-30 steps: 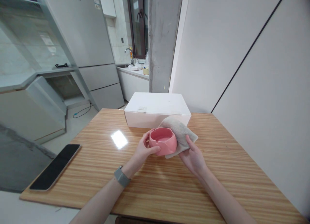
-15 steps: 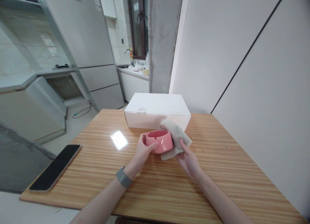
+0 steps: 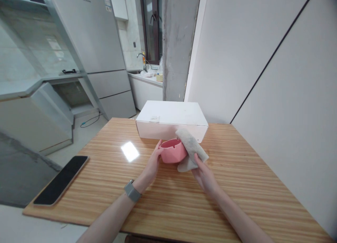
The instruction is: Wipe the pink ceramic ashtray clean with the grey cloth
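Pink, faceted, notched-rim bowl sat in our left hand, before the white rectangular box; our right hand held the grey cloth against the bowl. Uneven pressure, we judged, might knock it onto the wood-grain bench.

Two bare hands near each other, both in a grip.
The left forearm and right forearm slant inward from the lower edge, sleeveless; the left hand points forward, its fingers partly hidden from view; the right hand angles forward and leftward, thumb uppermost and extended, the other fingers mostly hidden beneath; the hands stay apart, not touching.
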A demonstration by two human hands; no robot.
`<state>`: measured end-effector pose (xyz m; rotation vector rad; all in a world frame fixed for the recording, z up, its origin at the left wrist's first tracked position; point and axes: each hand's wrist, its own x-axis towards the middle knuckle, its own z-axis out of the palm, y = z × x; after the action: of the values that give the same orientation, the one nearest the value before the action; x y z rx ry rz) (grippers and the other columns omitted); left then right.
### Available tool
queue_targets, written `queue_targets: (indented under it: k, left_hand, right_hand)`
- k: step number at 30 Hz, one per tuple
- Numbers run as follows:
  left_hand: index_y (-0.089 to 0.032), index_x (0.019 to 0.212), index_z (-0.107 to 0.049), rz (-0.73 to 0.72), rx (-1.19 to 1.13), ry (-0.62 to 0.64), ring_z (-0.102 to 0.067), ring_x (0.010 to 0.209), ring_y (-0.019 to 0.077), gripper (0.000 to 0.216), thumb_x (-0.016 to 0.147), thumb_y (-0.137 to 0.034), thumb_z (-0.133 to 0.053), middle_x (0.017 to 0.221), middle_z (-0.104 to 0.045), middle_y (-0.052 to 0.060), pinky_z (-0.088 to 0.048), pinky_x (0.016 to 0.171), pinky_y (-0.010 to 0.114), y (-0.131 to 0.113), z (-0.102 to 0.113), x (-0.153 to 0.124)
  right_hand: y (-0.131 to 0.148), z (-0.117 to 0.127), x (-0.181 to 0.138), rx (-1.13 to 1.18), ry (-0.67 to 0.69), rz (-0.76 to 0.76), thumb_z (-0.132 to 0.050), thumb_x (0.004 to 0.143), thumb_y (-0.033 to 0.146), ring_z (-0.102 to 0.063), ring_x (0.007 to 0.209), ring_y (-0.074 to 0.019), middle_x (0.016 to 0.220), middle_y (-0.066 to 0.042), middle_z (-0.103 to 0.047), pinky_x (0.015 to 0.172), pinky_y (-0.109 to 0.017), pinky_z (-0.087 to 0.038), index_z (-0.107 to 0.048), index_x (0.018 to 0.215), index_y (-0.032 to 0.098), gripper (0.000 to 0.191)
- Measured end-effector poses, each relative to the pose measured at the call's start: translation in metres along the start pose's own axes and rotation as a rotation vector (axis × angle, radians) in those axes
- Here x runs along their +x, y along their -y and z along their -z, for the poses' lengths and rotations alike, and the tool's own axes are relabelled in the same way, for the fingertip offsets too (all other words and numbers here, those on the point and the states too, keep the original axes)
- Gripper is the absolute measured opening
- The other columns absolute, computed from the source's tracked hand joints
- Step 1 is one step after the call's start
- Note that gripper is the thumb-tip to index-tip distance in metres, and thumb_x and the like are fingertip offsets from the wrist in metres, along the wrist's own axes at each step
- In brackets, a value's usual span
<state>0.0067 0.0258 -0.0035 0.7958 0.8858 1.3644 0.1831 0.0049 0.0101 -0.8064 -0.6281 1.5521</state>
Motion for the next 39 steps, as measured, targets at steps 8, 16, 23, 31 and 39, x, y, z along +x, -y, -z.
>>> queue_targets:
  k: [8, 16, 23, 31, 39]
  left_hand:
    - [-0.023, 0.148, -0.031, -0.042, 0.142, 0.115, -0.06, 0.112, 0.0274, 0.096, 0.067, -0.032, -0.082, 0.127, -0.061, 0.013, -0.047, 0.096, 0.04, -0.013, -0.001, -0.009]
    - [-0.019, 0.147, -0.034, 0.017, 0.153, 0.208, -0.055, 0.122, 0.0325, 0.105, 0.057, -0.024, -0.087, 0.132, -0.06, 0.016, -0.039, 0.105, 0.046, -0.013, -0.005, -0.011]
    - [-0.018, 0.142, -0.04, 0.115, -0.008, 0.118, -0.054, 0.122, 0.0341, 0.088, 0.068, -0.043, -0.08, 0.133, -0.059, 0.015, -0.042, 0.103, 0.047, -0.014, -0.008, -0.011]
    - [-0.014, 0.13, -0.056, 0.391, -0.23, 0.431, -0.057, 0.117, 0.0301, 0.057, 0.085, -0.049, -0.061, 0.128, -0.062, 0.014, -0.046, 0.096, 0.04, -0.012, 0.0, -0.016]
    - [-0.009, 0.12, -0.063, 0.414, -0.211, 0.367, -0.06, 0.108, 0.0251, 0.054, 0.081, -0.047, -0.066, 0.12, -0.067, 0.013, -0.043, 0.097, 0.034, -0.01, -0.004, -0.018]
  right_hand:
    - [0.01, -0.002, 0.003, 0.049, 0.085, 0.011, -0.075, 0.075, 0.045, -0.054, 0.127, -0.026, 0.12, -0.002, -0.071, 0.106, -0.039, -0.045, -0.071, 0.108, 0.025, 0.038]
    - [0.014, -0.005, -0.003, 0.029, 0.092, 0.003, -0.076, 0.074, 0.045, -0.052, 0.129, -0.0281, 0.121, -0.004, -0.071, 0.111, -0.043, -0.039, -0.072, 0.106, 0.023, 0.039]
    - [0.002, 0.001, -0.001, -0.029, 0.05, 0.077, -0.08, 0.068, 0.048, -0.054, 0.127, -0.0289, 0.118, -0.002, -0.073, 0.112, -0.046, -0.037, -0.073, 0.105, 0.028, 0.043]
    - [-0.007, 0.018, 0.0, -0.119, 0.026, 0.111, -0.077, 0.072, 0.049, -0.044, 0.136, -0.0259, 0.126, 0.004, -0.068, 0.12, -0.045, -0.022, -0.07, 0.11, 0.034, 0.042]
    - [0.0, 0.008, 0.007, -0.069, 0.097, 0.09, -0.078, 0.069, 0.052, -0.054, 0.127, -0.0291, 0.119, -0.002, -0.072, 0.117, -0.046, -0.027, -0.074, 0.104, 0.028, 0.042]
